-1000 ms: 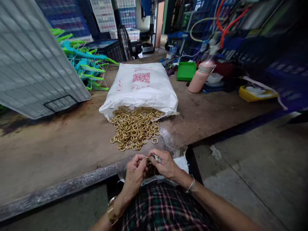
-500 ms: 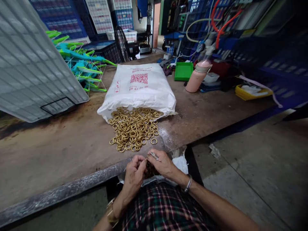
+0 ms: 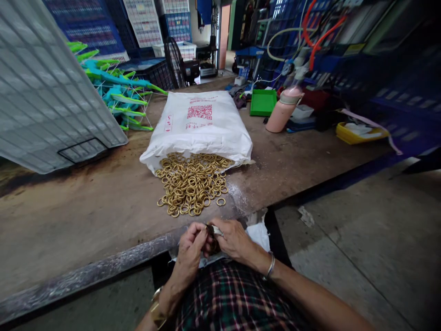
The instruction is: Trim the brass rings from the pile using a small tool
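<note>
Close together at the table's front edge, my two hands work over my lap. My left hand (image 3: 192, 244) is closed, thumb against fingers, at a small dark piece (image 3: 209, 228) whose kind I cannot make out. My right hand (image 3: 236, 240) is curled round a small pale metal tool (image 3: 217, 230), its tip near the left fingertips. Below and between the hands, dark ring-like pieces (image 3: 214, 246) show partly, resting on white sheeting (image 3: 258, 233). Just beyond the hands lies a heap of brass-coloured rings (image 3: 191, 184), spilling from the mouth of a white woven sack (image 3: 206, 131).
A grey plastic crate (image 3: 58, 101) leans at the left, beside teal and lime-green plastic pieces (image 3: 120, 94). Farther right stand a green tray (image 3: 262, 102), a pink bottle (image 3: 281, 112) and a yellow tray (image 3: 360, 134). The wooden table (image 3: 86, 211) ends just before my body.
My right hand has turned and lowered slightly, so the metal tool now points toward the left fingers. A dark piece now shows at the left fingertips. The heap and sack stay put.
</note>
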### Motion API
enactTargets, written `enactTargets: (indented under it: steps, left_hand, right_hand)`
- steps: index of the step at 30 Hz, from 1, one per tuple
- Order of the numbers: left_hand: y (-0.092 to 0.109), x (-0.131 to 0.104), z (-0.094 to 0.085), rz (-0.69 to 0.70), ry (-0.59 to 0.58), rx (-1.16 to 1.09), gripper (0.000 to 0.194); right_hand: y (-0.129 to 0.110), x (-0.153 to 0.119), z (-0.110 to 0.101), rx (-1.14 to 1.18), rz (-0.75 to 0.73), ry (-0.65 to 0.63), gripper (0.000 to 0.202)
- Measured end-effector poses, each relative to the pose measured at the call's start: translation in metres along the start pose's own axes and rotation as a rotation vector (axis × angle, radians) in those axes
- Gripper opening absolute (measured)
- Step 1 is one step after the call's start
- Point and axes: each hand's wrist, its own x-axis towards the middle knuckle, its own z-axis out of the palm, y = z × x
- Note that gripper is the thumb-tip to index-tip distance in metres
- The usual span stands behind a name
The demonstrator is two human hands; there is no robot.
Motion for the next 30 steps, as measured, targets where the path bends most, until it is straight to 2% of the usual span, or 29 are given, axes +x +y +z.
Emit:
enactTargets:
  steps: [6, 13, 16, 21, 25, 27, 30]
  left_hand:
    - [0.003, -0.003, 0.003, 0.007, 0.049, 0.057, 0.036]
    - [-0.004, -0.002, -0.001, 0.173, 0.062, 0.191, 0.035]
    - [-0.005, -0.002, -0.002, 0.186, 0.048, 0.219, 0.035]
    - [0.008, -0.018, 0.001, 0.141, -0.005, 0.214, 0.035]
    - [0.018, -0.03, 0.003, 0.127, -0.186, 0.222, 0.032]
    - [0.016, -0.027, 0.004, 0.048, -0.223, 0.102, 0.032]
    - [0.009, -0.013, 0.004, -0.066, -0.151, -0.172, 0.034]
  right_hand:
    - [-0.003, -0.002, 0.0, -0.175, 0.027, -0.098, 0.021]
    - [-0.009, -0.001, -0.008, -0.242, 0.044, -0.208, 0.025]
    - [-0.013, -0.004, -0.011, -0.253, 0.054, -0.231, 0.024]
    - [-0.006, -0.004, -0.009, -0.302, 0.09, -0.135, 0.025]
    - [0.014, 0.003, -0.019, -0.376, 0.24, -0.027, 0.024]
    - [0.021, 0.009, -0.026, -0.382, 0.262, 0.059, 0.022]
    - [0.026, 0.02, -0.032, -0.366, 0.28, 0.167, 0.018]
